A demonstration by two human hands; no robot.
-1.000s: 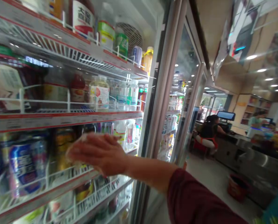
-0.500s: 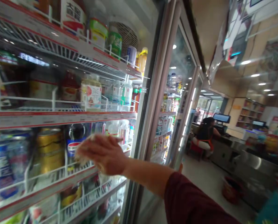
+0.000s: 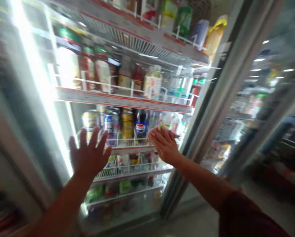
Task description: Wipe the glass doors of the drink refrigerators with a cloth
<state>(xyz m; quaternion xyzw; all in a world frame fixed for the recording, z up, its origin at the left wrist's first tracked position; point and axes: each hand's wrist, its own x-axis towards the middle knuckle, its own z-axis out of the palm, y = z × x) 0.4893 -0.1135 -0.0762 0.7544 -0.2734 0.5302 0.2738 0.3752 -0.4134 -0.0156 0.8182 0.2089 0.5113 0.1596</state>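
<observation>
Both of my hands are raised in front of a drinks fridge with wire shelves (image 3: 127,101). My left hand (image 3: 88,153) has its fingers spread and holds nothing, nearest to the pale can (image 3: 90,118) at the left of the third shelf. With fingers stretched out and nothing in it, my right hand (image 3: 164,143) is before the same shelf's right part, beside a Pepsi bottle (image 3: 140,123). Between the hands stand a blue can (image 3: 109,126) and a gold can (image 3: 127,123). Whether either hand touches anything, I cannot tell.
A bright light strip (image 3: 36,75) runs down the fridge's left side. The metal door frame (image 3: 201,131) bounds the right, with another stocked cooler (image 3: 243,108) past it. More bottles (image 3: 103,70) line the upper shelves. Motion blurs the edges of the picture.
The view has swung left and back, showing more of the fridge. My left hand has come into view with fingers spread. My right hand stays stretched out before the shelf.
</observation>
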